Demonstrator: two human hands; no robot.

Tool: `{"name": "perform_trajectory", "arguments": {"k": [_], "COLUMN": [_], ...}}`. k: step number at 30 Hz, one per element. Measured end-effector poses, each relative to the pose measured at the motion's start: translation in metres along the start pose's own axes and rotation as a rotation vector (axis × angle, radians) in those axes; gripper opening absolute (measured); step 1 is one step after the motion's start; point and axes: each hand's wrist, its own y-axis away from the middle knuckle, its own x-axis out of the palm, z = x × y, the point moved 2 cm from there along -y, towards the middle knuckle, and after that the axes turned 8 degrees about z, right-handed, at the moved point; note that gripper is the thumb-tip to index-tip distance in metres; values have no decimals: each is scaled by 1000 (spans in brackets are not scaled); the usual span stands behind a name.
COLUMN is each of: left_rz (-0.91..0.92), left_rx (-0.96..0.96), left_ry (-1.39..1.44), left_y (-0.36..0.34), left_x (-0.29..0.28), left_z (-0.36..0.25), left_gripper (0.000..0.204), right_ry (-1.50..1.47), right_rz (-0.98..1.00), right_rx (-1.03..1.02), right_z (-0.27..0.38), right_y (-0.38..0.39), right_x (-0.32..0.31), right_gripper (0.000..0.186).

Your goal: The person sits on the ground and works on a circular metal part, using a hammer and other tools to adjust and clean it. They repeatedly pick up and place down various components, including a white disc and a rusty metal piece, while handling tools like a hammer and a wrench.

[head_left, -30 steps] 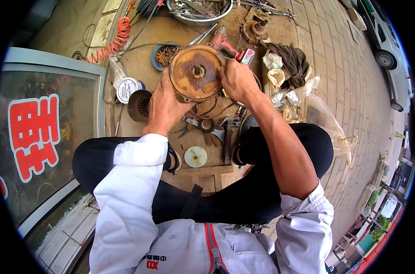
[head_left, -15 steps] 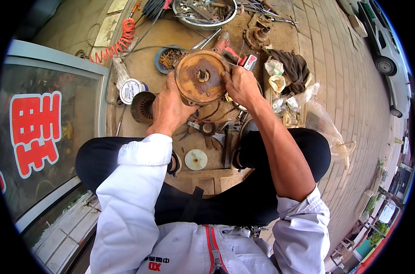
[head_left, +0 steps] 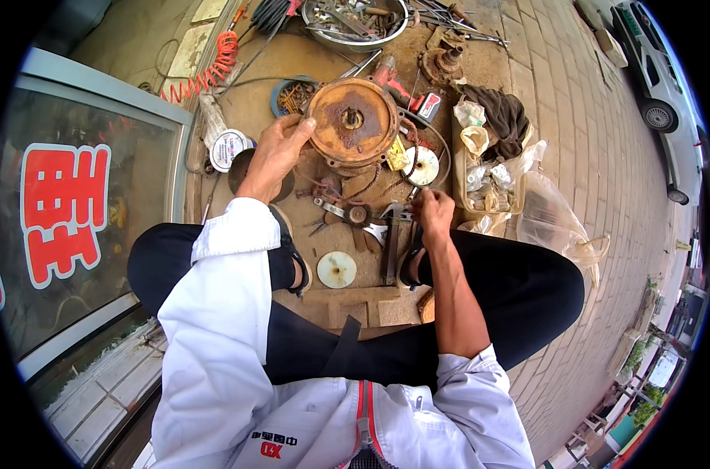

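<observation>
My left hand [head_left: 277, 156] grips the left rim of a rusty round metal housing [head_left: 353, 144], its thumb on the edge. The housing's flat face is up, with a short shaft stub at the centre and bolt lugs round the rim. My right hand [head_left: 434, 209] is apart from it, nearer to me, with fingers curled together; whether anything is in them is hidden. Just left of that hand lie a hammer-like tool [head_left: 390, 254] and an open-ended wrench [head_left: 377, 233]. A pale disc [head_left: 423, 166] lies beyond the right hand, another pale disc [head_left: 337, 270] between my feet.
Beyond the housing are a blue bowl of bolts [head_left: 294, 97], a red power tool [head_left: 394, 84] and a metal basin of tools [head_left: 355, 35]. A white tub [head_left: 230, 150] stands left. A box with rags and plastic bags [head_left: 491, 176] stands right. A glass door [head_left: 97, 195] borders the left.
My right hand has let go of the housing and drawn back toward me, beside the tools. My left hand has shifted its hold on the rim; the housing sits slightly farther right.
</observation>
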Motion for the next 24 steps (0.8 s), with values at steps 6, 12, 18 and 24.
{"name": "perform_trajectory", "arguments": {"k": [6,12,18,24], "left_rz": [95,93,89,110], "left_rx": [-82,-78,-72,-58], "left_ry": [320,285,283,251], "left_y": [-13,-13,-12,-1], "left_x": [-2,1,6,8], "left_z": [22,17,13,5], "left_gripper": [42,37,36,36], "right_ry": [207,660,1488,1648], "right_rz": [-20,174,445,424], "right_rx": [-357,-1002,-1374,-1433], "right_z": [67,203,225,229], "right_y": [28,72,30,28], "right_x": [22,86,127,132], "right_gripper": [26,24,17,18]}}
